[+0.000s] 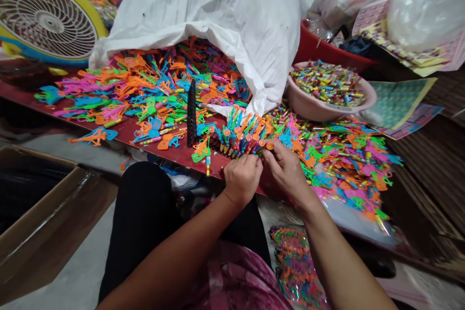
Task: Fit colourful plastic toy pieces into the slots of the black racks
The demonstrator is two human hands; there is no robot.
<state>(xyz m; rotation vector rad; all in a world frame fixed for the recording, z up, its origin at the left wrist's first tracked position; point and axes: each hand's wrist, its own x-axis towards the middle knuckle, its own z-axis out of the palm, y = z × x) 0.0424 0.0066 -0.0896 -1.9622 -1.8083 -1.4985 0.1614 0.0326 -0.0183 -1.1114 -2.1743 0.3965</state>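
Observation:
A black slotted rack (192,114) stands at the table's front edge, with one part upright and another lying flat. Small bright plastic toys with candy-coloured tubes (240,131) stand side by side in a row along the flat part. My left hand (242,177) is closed at the row's front side; what its fingers hold is hidden. At the row's right end, my right hand (286,169) pinches a plastic toy (269,146) with a round orange end, close beside my left fingers. A green and orange toy (201,149) lies left of the row.
Loose toys (145,82) spill from a white sack (218,0) across the red table (174,155). More toys (352,155) are heaped at right. A pink basin (327,109) holds small tubes. A yellow fan (51,19) and an open carton (61,218) are at left.

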